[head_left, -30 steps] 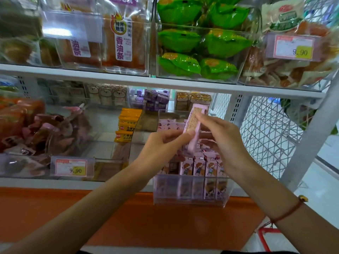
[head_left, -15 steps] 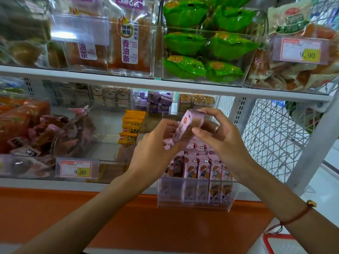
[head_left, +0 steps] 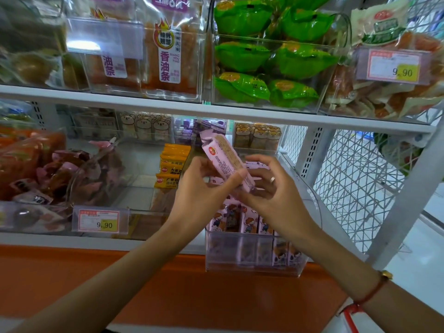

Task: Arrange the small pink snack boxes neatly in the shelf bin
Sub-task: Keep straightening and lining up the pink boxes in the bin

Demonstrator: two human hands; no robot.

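A shop: snack shelves [head_left: 216, 111] (price tags [head_left: 99, 221] read 9.90).

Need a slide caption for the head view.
Both hands, left hand and right hand, hold a pink box above the bin.

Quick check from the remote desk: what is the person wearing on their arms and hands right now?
Both forearms are bare, with no sleeves in view. The right hand has a thin silver-toned ring on one finger, and the right wrist carries a thin red cord bracelet with a small gold-coloured bead. The left hand shows nothing worn.
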